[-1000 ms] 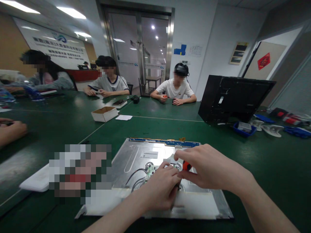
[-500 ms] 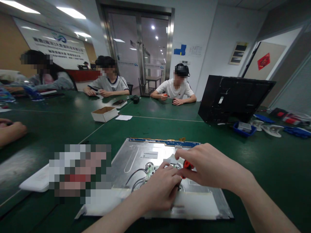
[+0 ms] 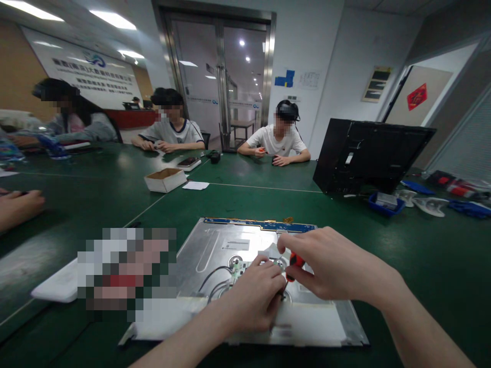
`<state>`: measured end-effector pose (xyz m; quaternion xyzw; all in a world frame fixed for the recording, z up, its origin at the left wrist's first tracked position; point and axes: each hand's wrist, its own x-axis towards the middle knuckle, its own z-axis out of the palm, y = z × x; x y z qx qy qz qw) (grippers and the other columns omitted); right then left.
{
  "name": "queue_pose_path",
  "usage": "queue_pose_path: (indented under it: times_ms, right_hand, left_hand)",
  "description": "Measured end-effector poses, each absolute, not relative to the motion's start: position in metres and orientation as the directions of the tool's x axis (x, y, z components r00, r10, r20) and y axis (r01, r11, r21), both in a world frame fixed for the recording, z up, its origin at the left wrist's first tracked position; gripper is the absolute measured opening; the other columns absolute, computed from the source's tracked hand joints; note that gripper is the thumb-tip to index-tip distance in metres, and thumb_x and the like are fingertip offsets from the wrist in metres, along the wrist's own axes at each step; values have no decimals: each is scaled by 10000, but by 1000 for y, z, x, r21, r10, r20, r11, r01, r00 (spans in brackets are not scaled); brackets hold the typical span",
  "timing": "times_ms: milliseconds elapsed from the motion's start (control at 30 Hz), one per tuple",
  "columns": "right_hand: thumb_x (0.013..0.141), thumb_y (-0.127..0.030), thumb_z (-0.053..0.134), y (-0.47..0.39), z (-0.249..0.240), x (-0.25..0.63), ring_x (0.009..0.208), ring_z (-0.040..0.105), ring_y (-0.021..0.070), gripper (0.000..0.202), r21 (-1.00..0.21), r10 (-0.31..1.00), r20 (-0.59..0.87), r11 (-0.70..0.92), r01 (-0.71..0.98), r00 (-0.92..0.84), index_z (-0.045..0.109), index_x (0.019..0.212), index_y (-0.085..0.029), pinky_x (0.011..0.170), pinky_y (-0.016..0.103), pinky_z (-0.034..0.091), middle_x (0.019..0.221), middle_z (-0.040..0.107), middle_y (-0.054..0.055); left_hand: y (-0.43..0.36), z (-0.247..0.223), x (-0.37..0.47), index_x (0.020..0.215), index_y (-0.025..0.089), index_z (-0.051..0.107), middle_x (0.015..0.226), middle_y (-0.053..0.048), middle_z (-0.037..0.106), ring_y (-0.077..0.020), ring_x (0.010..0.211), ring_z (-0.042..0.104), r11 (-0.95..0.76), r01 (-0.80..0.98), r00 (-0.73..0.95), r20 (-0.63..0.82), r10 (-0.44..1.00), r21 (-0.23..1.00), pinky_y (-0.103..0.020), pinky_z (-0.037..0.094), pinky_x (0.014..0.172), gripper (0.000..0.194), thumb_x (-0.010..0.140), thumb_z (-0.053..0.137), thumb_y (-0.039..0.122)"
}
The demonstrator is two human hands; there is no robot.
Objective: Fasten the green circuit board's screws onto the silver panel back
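Your right hand [image 3: 326,263] is holding the screwdriver [image 3: 295,265] by its orange and black handle, the thumb and bent fingers closing around it in a pinch. The tool is tilting, its thin shaft running down toward the fingertips of your left hand [image 3: 255,294]. The shaft's tip is being hidden, so its point of contact cannot be determined.

Your left hand is lying palm down over the middle of the display panel [image 3: 215,250], its fingers bent and sitting close together beside the shaft. Whether those fingers are pinching the shaft or a small part cannot be told, as the hand itself is covering the spot.

The panel is lying flat on the green worktop [image 3: 249,199] in front of you, its bare metal back facing up. A green circuit board [image 3: 239,268] is showing partly from under your left hand, with dark cables [image 3: 213,276] curving out on its left side. A blue circuit strip [image 3: 264,225] is running along the panel's far edge.

Beyond the panel, an open box [image 3: 165,182] is standing to the left; a black monitor housing [image 3: 368,156] is standing to the right, with a blue tray [image 3: 386,205] sitting near its base.
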<state>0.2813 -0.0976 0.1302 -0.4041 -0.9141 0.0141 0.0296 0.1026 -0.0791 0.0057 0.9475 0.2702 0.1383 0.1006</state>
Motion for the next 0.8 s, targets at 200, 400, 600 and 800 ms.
queue_pose_path:
  times_ms: [200, 400, 600, 800]
  right_hand:
    - [875, -321, 539, -98, 130, 282, 685, 601, 184, 202, -68, 759, 29, 650, 757, -650, 536, 1059, -238, 555, 269, 287, 793, 673, 6]
    - [821, -220, 533, -102, 133, 285, 659, 554, 162, 170, -112, 719, 41, 693, 712, -694, 514, 990, -215, 545, 277, 281, 832, 654, 6]
    - [854, -252, 538, -99, 131, 282, 638, 582, 176, 224, -72, 765, 30, 643, 762, -643, 518, 1075, -222, 537, 275, 281, 770, 660, 1]
    - [867, -321, 549, -100, 132, 282, 668, 592, 182, 148, -71, 763, 16, 646, 760, -646, 557, 974, -219, 551, 278, 292, 766, 664, 11]
  left_hand:
    - [-79, 7, 103, 803, 196, 578, 931, -49, 642, -238, 911, 569, -826, 480, 814, 202, 545, 295, -429, 346, 922, 69, 751, 545, 163]
    - [-79, 5, 103, 871, 196, 583, 954, -58, 634, -233, 925, 561, -833, 478, 817, 208, 538, 278, -417, 342, 927, 108, 781, 527, 171]
    - [-80, 9, 103, 813, 189, 569, 940, -52, 639, -229, 903, 574, -829, 482, 817, 196, 542, 283, -419, 347, 916, 61, 766, 536, 167]
    - [-80, 10, 102, 863, 200, 584, 976, -52, 640, -245, 942, 568, -827, 487, 819, 182, 544, 280, -437, 335, 945, 109, 761, 555, 172]
